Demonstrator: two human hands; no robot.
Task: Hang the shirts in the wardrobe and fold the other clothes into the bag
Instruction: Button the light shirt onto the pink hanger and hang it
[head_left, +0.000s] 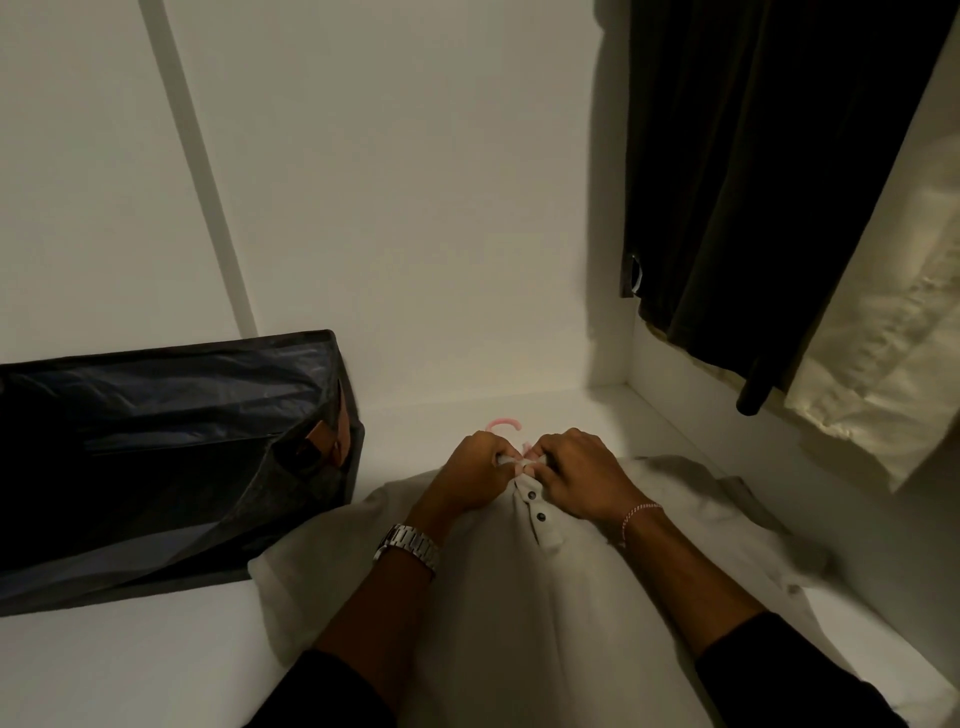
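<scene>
A pale grey shirt (498, 613) with dark buttons lies flat on the white wardrobe floor (156, 665), collar pointing away from me. The hook of a pink hanger (503, 423) sticks out beyond the collar. My left hand (470, 475) and my right hand (576, 475) meet at the collar, each pinching the fabric at the top of the button placket. A dark fabric bag (156, 457) with brown leather tabs stands open at the left, touching the shirt's left sleeve.
A dark garment (753, 182) and a cream one (883, 338) hang at the upper right. White wardrobe walls rise behind and to the right. A watch sits on my left wrist, a thin bracelet on my right.
</scene>
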